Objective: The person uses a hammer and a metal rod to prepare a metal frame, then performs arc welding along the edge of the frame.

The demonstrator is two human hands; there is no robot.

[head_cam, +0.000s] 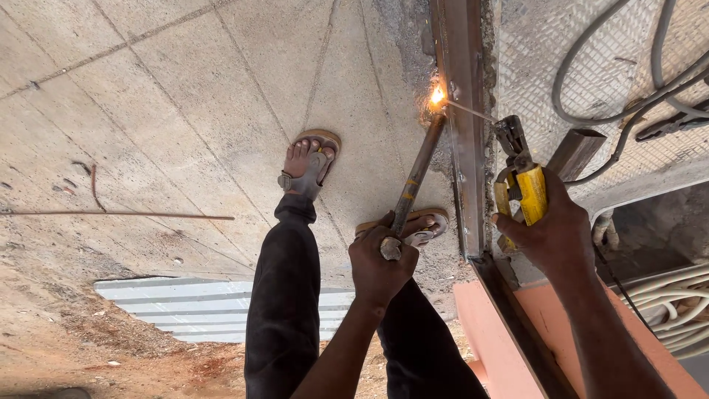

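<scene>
My left hand (380, 266) grips the near end of a rusty round steel bar (418, 174), whose far end presses against an upright steel channel (464, 111). My right hand (550, 229) holds a yellow welding electrode holder (521, 188). Its thin electrode (473, 112) reaches left to the bar's tip, where a bright orange arc (437, 96) burns against the channel. Below are my legs in dark trousers and two sandalled feet (310, 162) on the concrete.
Concrete paving (185, 111) with a thin rod (118, 215) lying at left. A corrugated metal sheet (199, 307) lies near the dirt. Grey cables (613, 81) cross a chequered metal plate at right; coiled white hoses (668, 303) sit lower right. An orange-painted frame (487, 318) stands below the channel.
</scene>
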